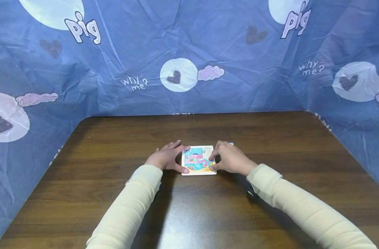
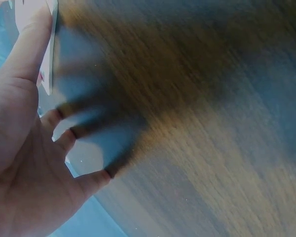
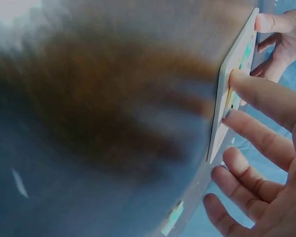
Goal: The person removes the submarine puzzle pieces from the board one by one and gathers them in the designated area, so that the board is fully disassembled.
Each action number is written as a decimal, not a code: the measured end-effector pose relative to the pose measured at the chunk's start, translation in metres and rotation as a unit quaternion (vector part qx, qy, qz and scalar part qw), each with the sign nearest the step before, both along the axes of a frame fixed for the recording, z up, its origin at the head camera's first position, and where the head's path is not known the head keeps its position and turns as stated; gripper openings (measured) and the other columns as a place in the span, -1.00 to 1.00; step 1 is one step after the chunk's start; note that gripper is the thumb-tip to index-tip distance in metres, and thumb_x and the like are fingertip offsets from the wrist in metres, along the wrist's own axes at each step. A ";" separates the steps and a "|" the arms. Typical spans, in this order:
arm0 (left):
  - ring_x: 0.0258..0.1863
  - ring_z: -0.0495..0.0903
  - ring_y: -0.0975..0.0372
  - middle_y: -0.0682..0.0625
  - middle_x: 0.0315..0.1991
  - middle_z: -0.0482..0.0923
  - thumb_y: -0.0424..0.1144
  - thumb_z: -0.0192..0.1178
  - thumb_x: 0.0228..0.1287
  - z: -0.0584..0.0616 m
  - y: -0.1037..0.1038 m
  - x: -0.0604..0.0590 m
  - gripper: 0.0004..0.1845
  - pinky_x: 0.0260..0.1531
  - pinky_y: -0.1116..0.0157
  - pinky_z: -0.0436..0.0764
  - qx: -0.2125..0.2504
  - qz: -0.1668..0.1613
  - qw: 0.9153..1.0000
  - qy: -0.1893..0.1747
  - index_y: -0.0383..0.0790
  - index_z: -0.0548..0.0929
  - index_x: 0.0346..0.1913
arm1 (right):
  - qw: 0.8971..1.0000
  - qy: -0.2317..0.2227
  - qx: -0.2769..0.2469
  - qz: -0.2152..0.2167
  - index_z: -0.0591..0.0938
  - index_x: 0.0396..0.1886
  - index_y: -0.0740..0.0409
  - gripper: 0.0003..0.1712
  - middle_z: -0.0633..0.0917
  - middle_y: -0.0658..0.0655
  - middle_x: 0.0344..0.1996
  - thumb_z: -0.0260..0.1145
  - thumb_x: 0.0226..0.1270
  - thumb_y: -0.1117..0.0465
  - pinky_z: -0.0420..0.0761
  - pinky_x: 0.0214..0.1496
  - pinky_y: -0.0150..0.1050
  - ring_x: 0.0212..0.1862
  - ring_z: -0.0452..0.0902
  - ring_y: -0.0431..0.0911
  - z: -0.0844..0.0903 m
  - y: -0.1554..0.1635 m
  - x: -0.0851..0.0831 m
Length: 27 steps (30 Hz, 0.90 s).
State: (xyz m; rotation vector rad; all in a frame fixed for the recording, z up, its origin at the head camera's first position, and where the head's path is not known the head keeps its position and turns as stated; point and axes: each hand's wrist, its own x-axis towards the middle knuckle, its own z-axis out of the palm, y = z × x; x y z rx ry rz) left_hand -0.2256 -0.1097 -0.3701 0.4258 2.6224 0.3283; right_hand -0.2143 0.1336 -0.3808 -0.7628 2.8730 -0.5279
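A small jigsaw puzzle board (image 1: 199, 174) with a white border lies flat on the table, its picture pink, blue and yellow. Pieces fill the left and lower parts of the picture, while the upper right shows pale backing. My left hand (image 1: 168, 157) rests at the board's left side, thumb and forefinger spread along the border, the other fingers stretched out over the table. At the right part of the board my right hand (image 1: 231, 158) pinches a puzzle piece (image 1: 205, 162) between thumb and forefinger. Its other fingers are bent loosely, clear of the board in the right wrist view.
Behind the right hand a loose puzzle piece (image 3: 172, 218) lies on the brown wooden table (image 1: 189, 214). Blue printed cloth (image 1: 130, 62) hangs around the table's back and sides. Something dark (image 1: 250, 191) shows under the right sleeve's cuff.
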 end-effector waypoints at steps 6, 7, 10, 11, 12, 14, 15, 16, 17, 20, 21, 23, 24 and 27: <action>0.60 -0.11 -0.12 -0.15 0.65 -0.12 0.13 0.46 0.18 0.000 0.001 0.000 -0.02 0.44 -0.31 -0.01 0.008 -0.003 1.000 0.003 0.08 0.20 0.59 | 0.999 0.005 -0.029 0.013 0.82 -0.09 0.07 -0.65 0.62 0.07 -0.12 0.62 0.12 0.09 0.57 0.00 -0.02 -0.09 0.55 0.01 0.000 0.009 -0.001; 0.60 -0.11 -0.12 -0.15 0.65 -0.12 0.13 0.47 0.17 0.000 0.001 0.000 -0.02 0.44 -0.31 -0.01 0.009 -0.003 1.000 0.003 0.07 0.20 0.59 | 0.999 0.007 -0.035 0.013 0.82 -0.07 0.08 -0.64 0.63 0.09 -0.11 0.61 0.13 0.09 0.57 0.00 -0.01 -0.07 0.57 0.03 0.001 0.011 -0.002; 0.61 -0.13 -0.10 -0.13 0.65 -0.15 0.14 0.46 0.17 -0.002 0.000 -0.001 -0.01 0.45 -0.30 -0.02 0.007 -0.003 1.000 0.001 0.10 0.18 0.60 | 0.999 0.005 -0.052 0.006 0.79 0.00 0.09 -0.60 0.64 0.14 -0.06 0.58 0.17 0.10 0.59 0.03 0.04 -0.02 0.60 0.09 0.008 0.020 -0.006; 0.61 -0.12 -0.10 -0.13 0.65 -0.14 0.14 0.47 0.17 -0.003 0.000 -0.002 -0.01 0.44 -0.30 -0.02 0.006 -0.003 1.000 0.001 0.10 0.19 0.60 | 0.999 0.003 -0.054 0.002 0.79 0.02 0.09 -0.60 0.64 0.15 -0.04 0.57 0.19 0.10 0.59 0.04 0.05 -0.01 0.60 0.10 0.011 0.023 -0.008; 0.61 -0.14 -0.08 -0.11 0.66 -0.15 0.15 0.47 0.16 -0.003 0.000 -0.003 0.00 0.45 -0.30 -0.03 0.005 -0.001 1.000 0.000 0.12 0.18 0.60 | 0.998 0.003 -0.056 0.000 0.78 0.04 0.09 -0.60 0.64 0.16 -0.03 0.56 0.21 0.10 0.59 0.05 0.06 0.00 0.60 0.12 0.014 0.027 -0.009; 0.61 -0.12 -0.08 -0.12 0.65 -0.14 0.15 0.47 0.15 -0.003 0.000 -0.003 0.00 0.44 -0.30 -0.01 0.004 0.000 1.000 -0.001 0.11 0.18 0.60 | 0.998 0.002 -0.057 -0.003 0.78 0.05 0.10 -0.61 0.65 0.18 -0.01 0.54 0.24 0.11 0.59 0.05 0.08 0.01 0.60 0.14 0.017 0.034 -0.012; 0.61 -0.12 -0.08 -0.12 0.65 -0.13 0.15 0.48 0.14 -0.005 -0.001 -0.004 0.01 0.44 -0.32 -0.01 0.006 0.000 1.000 0.001 0.12 0.19 0.60 | 0.998 -0.001 -0.057 -0.006 0.77 0.06 0.10 -0.61 0.65 0.19 0.00 0.53 0.25 0.11 0.58 0.07 0.09 0.02 0.60 0.15 0.019 0.038 -0.013; 0.61 -0.12 -0.08 -0.12 0.65 -0.14 0.16 0.48 0.14 -0.006 -0.001 -0.005 0.01 0.44 -0.32 -0.02 0.004 0.001 1.000 -0.001 0.12 0.19 0.60 | 0.998 0.000 -0.056 -0.007 0.77 0.06 0.10 -0.62 0.65 0.20 0.00 0.52 0.26 0.11 0.57 0.09 0.11 0.04 0.60 0.17 0.020 0.042 -0.014; 0.61 -0.11 -0.09 -0.13 0.65 -0.13 0.15 0.48 0.14 -0.005 0.000 -0.005 0.01 0.43 -0.32 -0.01 0.004 0.001 1.000 0.000 0.11 0.19 0.60 | 0.998 0.002 -0.055 -0.008 0.77 0.06 0.11 -0.62 0.66 0.22 -0.01 0.52 0.27 0.11 0.56 0.10 0.13 0.05 0.59 0.19 0.020 0.046 -0.015; 0.61 -0.11 -0.08 -0.13 0.65 -0.13 0.15 0.48 0.14 -0.004 0.000 -0.004 0.01 0.43 -0.32 0.00 0.004 0.001 1.000 0.000 0.10 0.19 0.60 | 0.998 0.000 -0.056 -0.016 0.77 0.07 0.11 -0.62 0.66 0.24 0.00 0.50 0.29 0.12 0.53 0.12 0.18 0.07 0.57 0.22 0.021 0.060 -0.019; 0.61 -0.12 -0.08 -0.13 0.65 -0.14 0.16 0.48 0.14 -0.004 0.000 -0.003 0.01 0.43 -0.32 0.00 0.003 0.002 1.000 -0.001 0.11 0.18 0.60 | 0.998 0.001 -0.055 -0.018 0.76 0.07 0.11 -0.62 0.66 0.25 0.00 0.50 0.29 0.11 0.52 0.12 0.19 0.07 0.57 0.23 0.022 0.064 -0.020; 0.61 -0.10 -0.09 -0.14 0.65 -0.12 0.14 0.48 0.16 0.001 0.001 -0.001 0.00 0.43 -0.31 0.02 0.003 0.002 1.000 0.000 0.08 0.19 0.60 | 0.998 0.001 -0.054 -0.026 0.76 0.08 0.10 -0.62 0.65 0.25 0.00 0.50 0.29 0.11 0.52 0.10 0.19 0.05 0.57 0.22 0.023 0.073 -0.021; 0.61 -0.10 -0.09 -0.14 0.65 -0.12 0.14 0.48 0.16 0.001 0.001 0.000 0.00 0.43 -0.31 0.02 0.003 0.003 1.000 0.000 0.08 0.19 0.60 | 0.998 0.000 -0.055 -0.032 0.76 0.08 0.10 -0.62 0.65 0.25 0.00 0.50 0.29 0.12 0.53 0.08 0.19 0.05 0.58 0.21 0.023 0.078 -0.022; 0.61 -0.10 -0.08 -0.14 0.65 -0.12 0.14 0.48 0.16 0.002 0.002 -0.001 0.00 0.43 -0.31 0.02 0.003 0.004 1.000 0.000 0.09 0.19 0.60 | 0.998 -0.002 -0.053 -0.046 0.75 0.10 0.11 -0.60 0.64 0.25 -0.01 0.50 0.29 0.13 0.54 0.07 0.18 0.04 0.59 0.19 0.024 0.091 -0.024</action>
